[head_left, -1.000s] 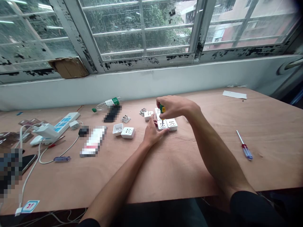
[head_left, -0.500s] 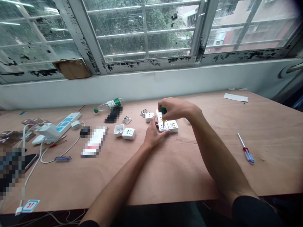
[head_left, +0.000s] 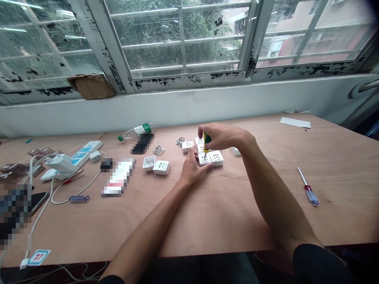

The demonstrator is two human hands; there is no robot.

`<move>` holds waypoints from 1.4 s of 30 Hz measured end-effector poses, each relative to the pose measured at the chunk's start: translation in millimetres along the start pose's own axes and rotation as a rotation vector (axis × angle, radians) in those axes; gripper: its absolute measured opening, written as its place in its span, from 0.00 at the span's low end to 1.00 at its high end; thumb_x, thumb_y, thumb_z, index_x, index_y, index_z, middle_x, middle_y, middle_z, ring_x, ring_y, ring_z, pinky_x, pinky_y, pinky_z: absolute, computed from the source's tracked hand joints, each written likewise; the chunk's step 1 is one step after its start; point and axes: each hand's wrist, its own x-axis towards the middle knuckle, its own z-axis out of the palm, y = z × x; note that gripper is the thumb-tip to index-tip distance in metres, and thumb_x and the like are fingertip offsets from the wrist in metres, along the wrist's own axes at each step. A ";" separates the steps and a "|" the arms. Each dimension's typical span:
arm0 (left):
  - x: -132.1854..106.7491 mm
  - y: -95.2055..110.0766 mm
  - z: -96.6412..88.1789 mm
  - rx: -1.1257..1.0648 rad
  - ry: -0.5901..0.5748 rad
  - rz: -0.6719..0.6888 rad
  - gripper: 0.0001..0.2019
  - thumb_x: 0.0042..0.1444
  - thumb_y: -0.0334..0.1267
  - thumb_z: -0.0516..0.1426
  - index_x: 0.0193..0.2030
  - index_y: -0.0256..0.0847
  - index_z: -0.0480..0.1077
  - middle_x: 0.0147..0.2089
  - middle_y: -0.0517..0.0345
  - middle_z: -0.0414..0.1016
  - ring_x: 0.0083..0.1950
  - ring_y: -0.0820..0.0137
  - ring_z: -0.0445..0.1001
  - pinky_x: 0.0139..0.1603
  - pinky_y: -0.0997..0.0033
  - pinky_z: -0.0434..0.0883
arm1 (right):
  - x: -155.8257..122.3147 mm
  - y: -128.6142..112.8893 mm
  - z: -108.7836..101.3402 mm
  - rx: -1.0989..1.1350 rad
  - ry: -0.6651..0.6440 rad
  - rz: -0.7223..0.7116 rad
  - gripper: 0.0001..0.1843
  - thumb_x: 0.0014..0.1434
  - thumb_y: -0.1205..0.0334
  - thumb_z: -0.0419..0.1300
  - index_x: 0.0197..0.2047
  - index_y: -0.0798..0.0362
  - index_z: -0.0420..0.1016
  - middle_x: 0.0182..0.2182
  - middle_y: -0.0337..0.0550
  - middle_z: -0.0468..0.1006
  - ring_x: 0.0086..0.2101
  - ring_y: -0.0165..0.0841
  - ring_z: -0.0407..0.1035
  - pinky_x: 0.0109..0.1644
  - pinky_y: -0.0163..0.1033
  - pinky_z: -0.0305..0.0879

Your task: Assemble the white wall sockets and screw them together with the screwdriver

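My right hand [head_left: 220, 136] is closed around the green and yellow handle of a screwdriver [head_left: 206, 142], held upright. Its tip meets the face of a white power socket [head_left: 204, 159]. With its fingers and thumb, my left hand [head_left: 192, 166] grips that socket from the left and front. A second white socket [head_left: 217, 157] sits directly to the right, against the first. Other white sockets stand just behind, partly hidden by my hands, and another socket [head_left: 187, 146] lies beyond my left fingers. Loose socket inner parts [head_left: 180, 141] are behind that one.
To the left are an open white socket box [head_left: 149, 163], a socket [head_left: 161, 167], an inner part [head_left: 159, 149] and a plastic bottle [head_left: 137, 131]. A power strip [head_left: 79, 156] with cables lies farther left. Another screwdriver [head_left: 308, 187] rests at the right.
The screwdriver handle has turned slightly in my right hand, showing more yellow. My left hand stays on the socket, and the view has shifted a touch.
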 end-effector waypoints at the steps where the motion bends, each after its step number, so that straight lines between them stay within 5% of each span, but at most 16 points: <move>1: 0.0 -0.2 0.2 -0.002 0.002 0.003 0.46 0.47 0.49 0.69 0.68 0.43 0.50 0.52 0.47 0.70 0.51 0.57 0.72 0.50 0.54 0.72 | 1.1 -0.1 0.4 -0.017 0.014 0.010 0.17 0.52 0.63 0.62 0.46 0.49 0.69 0.43 0.45 0.75 0.36 0.34 0.67 0.31 0.38 0.55; 3: 0.0 -0.8 0.6 -0.005 0.004 0.006 0.46 0.47 0.49 0.69 0.67 0.43 0.50 0.51 0.48 0.70 0.50 0.58 0.72 0.50 0.54 0.72 | 4.0 -1.3 2.3 -0.075 0.069 0.047 0.11 0.58 0.57 0.59 0.43 0.50 0.70 0.40 0.46 0.75 0.35 0.35 0.66 0.31 0.39 0.54; 7: 0.1 -2.4 0.6 -0.009 -0.002 0.012 0.46 0.48 0.50 0.69 0.67 0.42 0.50 0.51 0.47 0.70 0.51 0.57 0.72 0.50 0.54 0.72 | 5.9 -2.1 3.9 -0.111 0.132 0.119 0.15 0.62 0.47 0.54 0.40 0.50 0.70 0.35 0.47 0.75 0.33 0.36 0.65 0.31 0.41 0.52; 13: 0.0 -3.1 -0.3 -0.005 -0.007 0.022 0.45 0.47 0.50 0.69 0.67 0.43 0.51 0.51 0.48 0.70 0.49 0.59 0.72 0.49 0.55 0.73 | -0.1 3.7 -1.9 0.018 -0.011 0.046 0.18 0.49 0.63 0.63 0.45 0.49 0.67 0.40 0.45 0.75 0.34 0.35 0.66 0.30 0.39 0.55; 21: 0.3 -5.6 1.5 -0.016 -0.001 0.013 0.46 0.48 0.51 0.69 0.67 0.43 0.50 0.52 0.48 0.70 0.49 0.59 0.73 0.50 0.53 0.73 | 3.8 -2.1 4.6 -0.105 0.131 0.124 0.17 0.61 0.47 0.53 0.46 0.51 0.67 0.36 0.47 0.75 0.33 0.38 0.65 0.30 0.41 0.53; 28: -0.3 -3.0 0.4 -0.013 -0.001 0.007 0.46 0.47 0.50 0.69 0.67 0.42 0.51 0.51 0.47 0.70 0.49 0.58 0.73 0.50 0.53 0.73 | -1.3 0.3 -1.4 -0.051 0.036 0.020 0.15 0.49 0.64 0.62 0.42 0.50 0.69 0.41 0.44 0.76 0.36 0.35 0.67 0.31 0.39 0.56; 33: -0.4 -4.5 1.7 -0.015 0.006 0.025 0.46 0.47 0.50 0.69 0.67 0.42 0.50 0.51 0.47 0.70 0.50 0.57 0.72 0.51 0.53 0.72 | 2.9 -4.7 1.5 -0.124 0.108 0.075 0.10 0.57 0.57 0.58 0.41 0.50 0.73 0.36 0.46 0.76 0.33 0.36 0.67 0.31 0.40 0.53; 37: -0.5 -4.2 1.4 -0.002 0.001 0.001 0.46 0.47 0.50 0.69 0.67 0.40 0.51 0.51 0.45 0.70 0.51 0.56 0.72 0.52 0.52 0.72 | 2.9 -6.0 1.9 -0.122 0.102 0.142 0.16 0.60 0.48 0.54 0.35 0.52 0.72 0.31 0.46 0.76 0.29 0.35 0.65 0.29 0.40 0.52; 42: -1.0 -2.4 -0.1 -0.011 -0.014 0.003 0.47 0.47 0.51 0.69 0.67 0.41 0.50 0.53 0.46 0.69 0.50 0.57 0.72 0.51 0.53 0.73 | -0.3 3.4 -3.1 -0.025 -0.013 0.073 0.15 0.51 0.57 0.64 0.41 0.50 0.70 0.37 0.44 0.75 0.32 0.34 0.66 0.30 0.39 0.54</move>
